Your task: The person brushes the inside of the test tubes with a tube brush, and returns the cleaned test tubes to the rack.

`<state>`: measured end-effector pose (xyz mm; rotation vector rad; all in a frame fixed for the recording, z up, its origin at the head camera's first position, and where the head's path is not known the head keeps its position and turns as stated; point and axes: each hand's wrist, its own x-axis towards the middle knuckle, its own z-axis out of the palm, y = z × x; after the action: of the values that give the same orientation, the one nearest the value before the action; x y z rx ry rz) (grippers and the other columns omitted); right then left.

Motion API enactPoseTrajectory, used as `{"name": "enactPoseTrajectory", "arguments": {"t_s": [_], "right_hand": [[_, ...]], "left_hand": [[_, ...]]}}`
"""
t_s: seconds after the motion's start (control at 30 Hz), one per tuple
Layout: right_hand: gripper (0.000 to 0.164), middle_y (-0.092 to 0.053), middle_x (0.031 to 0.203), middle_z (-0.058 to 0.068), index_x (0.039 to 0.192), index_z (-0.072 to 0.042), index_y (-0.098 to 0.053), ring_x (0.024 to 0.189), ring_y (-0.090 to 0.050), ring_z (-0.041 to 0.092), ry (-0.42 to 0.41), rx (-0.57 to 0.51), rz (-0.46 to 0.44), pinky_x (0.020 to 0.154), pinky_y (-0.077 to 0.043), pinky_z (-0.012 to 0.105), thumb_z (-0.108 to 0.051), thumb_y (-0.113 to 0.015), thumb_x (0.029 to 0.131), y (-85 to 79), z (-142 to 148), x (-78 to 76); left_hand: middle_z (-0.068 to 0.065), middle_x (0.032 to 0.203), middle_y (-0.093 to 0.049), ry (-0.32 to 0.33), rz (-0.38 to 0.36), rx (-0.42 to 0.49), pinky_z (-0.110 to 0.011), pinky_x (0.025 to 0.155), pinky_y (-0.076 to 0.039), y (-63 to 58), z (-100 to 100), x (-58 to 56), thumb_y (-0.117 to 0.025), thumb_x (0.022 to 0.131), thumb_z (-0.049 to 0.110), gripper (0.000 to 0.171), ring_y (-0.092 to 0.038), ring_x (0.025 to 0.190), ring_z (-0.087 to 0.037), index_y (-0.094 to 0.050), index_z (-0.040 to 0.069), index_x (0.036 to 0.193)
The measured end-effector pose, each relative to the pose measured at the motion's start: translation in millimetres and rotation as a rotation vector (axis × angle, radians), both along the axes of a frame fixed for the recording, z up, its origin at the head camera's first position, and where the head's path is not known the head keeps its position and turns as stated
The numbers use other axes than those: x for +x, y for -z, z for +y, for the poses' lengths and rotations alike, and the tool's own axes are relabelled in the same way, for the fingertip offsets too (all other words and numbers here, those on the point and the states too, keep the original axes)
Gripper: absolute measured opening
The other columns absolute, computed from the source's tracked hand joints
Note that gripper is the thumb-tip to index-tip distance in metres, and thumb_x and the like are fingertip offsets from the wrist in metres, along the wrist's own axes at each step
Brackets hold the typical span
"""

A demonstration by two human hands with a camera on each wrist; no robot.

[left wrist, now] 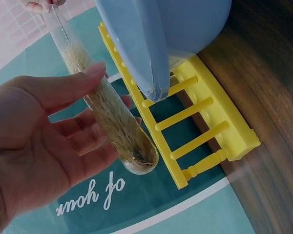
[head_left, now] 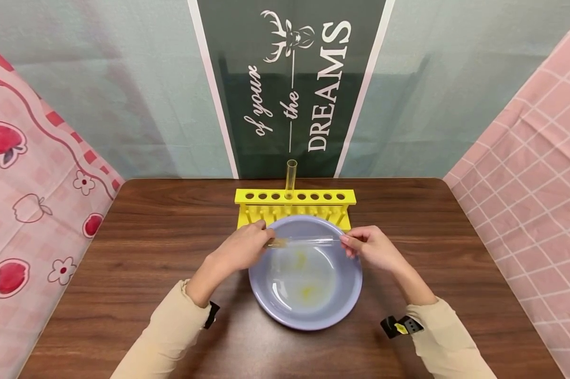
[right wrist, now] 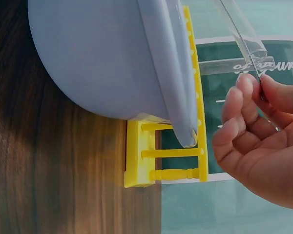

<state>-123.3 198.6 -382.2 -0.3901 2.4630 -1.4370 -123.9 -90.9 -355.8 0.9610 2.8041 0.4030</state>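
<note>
Over the blue-purple basin [head_left: 353,292], a clear test tube [head_left: 313,241] lies nearly level between the two hands. My left hand [head_left: 244,247] holds it near its rounded end, thumb on one side and fingers on the other. Inside that end sit the tan bristles of a test tube brush [left wrist: 110,107]. My right hand [head_left: 372,247] pinches the brush's twisted wire handle [right wrist: 238,33] between thumb and fingertips, just outside the tube's open mouth. Cloudy water [head_left: 285,268] with yellowish patches lies in the basin.
Right behind the basin stands a yellow test tube rack [head_left: 322,201], partly hidden by it. Another clear test tube [head_left: 291,176] is upright in the rack. All of it stands on a dark wooden table [head_left: 171,231], with printed cloths hanging at the back and sides.
</note>
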Motion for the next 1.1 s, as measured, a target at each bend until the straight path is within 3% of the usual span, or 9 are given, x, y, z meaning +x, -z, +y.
{"name": "enactPoseTrajectory", "arguments": {"t_s": [0.33, 0.47, 0.6, 0.7, 0.93, 1.1], "right_hand": [[0.022, -0.052, 0.059, 0.008, 0.076, 0.005, -0.061, 0.056, -0.048, 0.017, 0.055, 0.006, -0.034, 0.052, -0.044, 0.031, -0.01, -0.056, 0.09, -2.6, -4.0, -0.9], [0.023, -0.05, 0.057, 0.004, 0.072, 0.001, -0.061, 0.054, -0.045, 0.015, 0.028, 0.079, 0.049, 0.048, -0.039, 0.026, -0.014, -0.058, 0.089, 1.1, -4.8, -0.7], [0.019, -0.046, 0.056, -0.002, 0.068, -0.007, -0.06, 0.054, -0.042, 0.013, -0.011, 0.145, 0.17, 0.048, -0.036, 0.024, -0.013, -0.062, 0.086, 3.6, -5.1, -0.1], [0.02, -0.042, 0.055, -0.003, 0.066, -0.007, -0.06, 0.053, -0.04, 0.012, -0.031, 0.161, 0.205, 0.048, -0.034, 0.024, -0.011, -0.063, 0.085, 3.5, -5.3, 0.0], [0.031, -0.042, 0.051, -0.002, 0.06, 0.0, -0.057, 0.047, -0.033, 0.008, -0.014, 0.106, 0.08, 0.043, -0.025, 0.023, -0.016, -0.062, 0.086, 1.1, -5.4, -1.5], [0.034, -0.043, 0.051, 0.003, 0.061, 0.007, -0.055, 0.045, -0.031, 0.008, 0.006, 0.015, -0.091, 0.044, -0.024, 0.024, -0.013, -0.061, 0.087, -4.3, -4.9, -3.7]], "left_hand": [[-0.004, 0.079, -0.057, -0.009, 0.092, -0.027, -0.03, 0.057, -0.045, 1.0, -1.0, -0.2, -0.066, 0.08, 0.003, 0.014, -0.056, 0.07, -0.018, -0.065, 0.005, 0.093], [-0.002, 0.073, -0.053, -0.018, 0.11, -0.03, -0.029, 0.054, -0.043, 0.5, -0.6, -0.5, -0.064, 0.08, 0.002, 0.008, -0.052, 0.065, -0.016, -0.062, 0.006, 0.087], [0.0, 0.068, -0.049, -0.028, 0.082, -0.023, -0.029, 0.052, -0.04, -0.5, -0.5, -0.6, -0.063, 0.081, 0.001, 0.006, -0.047, 0.061, -0.015, -0.061, 0.006, 0.083], [0.0, 0.066, -0.049, -0.032, 0.058, -0.017, -0.028, 0.051, -0.039, -1.0, -0.3, -0.5, -0.062, 0.081, 0.0, 0.007, -0.046, 0.059, -0.015, -0.061, 0.006, 0.082], [-0.002, 0.075, -0.059, -0.06, 0.064, -0.03, -0.029, 0.052, -0.043, -2.0, 2.8, 2.8, -0.061, 0.081, -0.001, 0.01, -0.055, 0.066, -0.016, -0.063, 0.006, 0.088], [-0.004, 0.078, -0.061, -0.069, 0.111, -0.035, -0.031, 0.051, -0.045, -2.2, 5.0, 4.7, -0.062, 0.08, -0.001, 0.012, -0.058, 0.069, -0.019, -0.064, 0.006, 0.089]]}}
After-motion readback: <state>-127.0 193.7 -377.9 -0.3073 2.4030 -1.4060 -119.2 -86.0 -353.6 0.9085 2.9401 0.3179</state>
